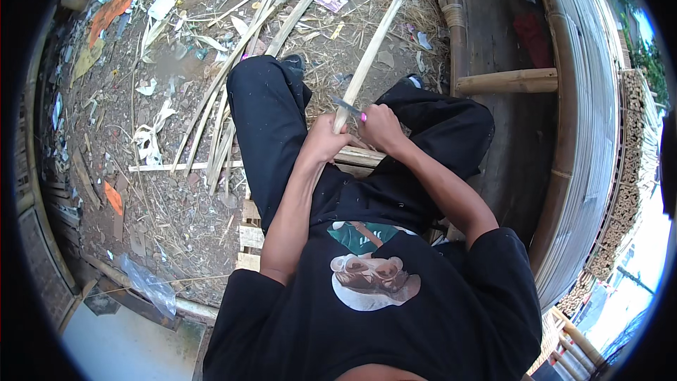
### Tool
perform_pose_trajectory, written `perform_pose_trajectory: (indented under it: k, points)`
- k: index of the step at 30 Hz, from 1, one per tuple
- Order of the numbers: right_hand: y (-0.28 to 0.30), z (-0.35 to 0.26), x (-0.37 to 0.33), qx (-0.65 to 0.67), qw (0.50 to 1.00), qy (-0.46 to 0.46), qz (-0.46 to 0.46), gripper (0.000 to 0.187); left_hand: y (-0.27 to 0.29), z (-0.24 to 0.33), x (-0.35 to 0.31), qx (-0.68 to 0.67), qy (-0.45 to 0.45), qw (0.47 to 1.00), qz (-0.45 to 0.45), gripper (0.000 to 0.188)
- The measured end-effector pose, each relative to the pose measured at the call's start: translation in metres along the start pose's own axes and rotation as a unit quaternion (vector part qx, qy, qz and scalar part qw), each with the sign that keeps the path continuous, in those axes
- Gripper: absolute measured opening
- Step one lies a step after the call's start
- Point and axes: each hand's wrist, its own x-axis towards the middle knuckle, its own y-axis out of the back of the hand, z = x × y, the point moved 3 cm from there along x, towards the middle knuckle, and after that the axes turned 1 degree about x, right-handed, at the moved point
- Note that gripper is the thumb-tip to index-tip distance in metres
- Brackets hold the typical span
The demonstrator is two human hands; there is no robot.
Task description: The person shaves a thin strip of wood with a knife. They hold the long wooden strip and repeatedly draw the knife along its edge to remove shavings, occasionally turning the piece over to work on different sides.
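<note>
A long pale bamboo strip (379, 35) slants up and away from between my knees. My left hand (326, 139) is closed around its near end. In my right hand (381, 129) is a knife (345, 105) with a pink part at its handle, gripped in a closed fist. The knife's blade lies across the strip, just beyond my left hand. Below both hands, a wooden piece (358, 157) shows between my thighs.
Several split bamboo strips (224, 85) lie on the littered dirt floor beside my left leg. A bamboo frame post (453, 35) and a crossbar (508, 82) stand on the right. A clear plastic bag (147, 286) and an orange scrap (121, 4) lie leftward.
</note>
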Motion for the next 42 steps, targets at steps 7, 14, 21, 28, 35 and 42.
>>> perform_pose_trajectory:
  k: [7, 14, 21, 28, 35, 42]
  points:
    - [0.021, -0.001, 0.004, 0.022, 0.999, -0.034, -0.017, 0.02, -0.003, 0.002, 0.0, -0.036, 0.032, 0.998, -0.031, 0.018]
    - [0.002, -0.009, 0.004, 0.014, 0.997, -0.031, -0.066, 0.018, 0.0, 0.003, 0.001, 0.009, 0.047, 0.999, -0.011, 0.02]
    - [-0.005, -0.012, 0.019, -0.01, 0.999, 0.004, -0.043, 0.017, 0.007, -0.002, 0.002, 0.006, 0.025, 1.0, 0.017, 0.015]
    - [0.041, 0.058, 0.048, 0.033, 0.985, -0.145, 0.09, 0.019, 0.005, 0.013, -0.005, -0.055, 0.047, 0.997, -0.011, 0.016]
    - [0.007, -0.011, -0.004, 0.059, 0.998, -0.004, -0.027, 0.016, -0.001, 0.013, -0.003, -0.087, 0.072, 0.993, -0.046, 0.018]
    - [0.01, -0.014, 0.018, -0.006, 0.998, 0.039, -0.041, 0.017, 0.008, 0.009, -0.001, -0.067, 0.05, 0.996, -0.012, 0.02]
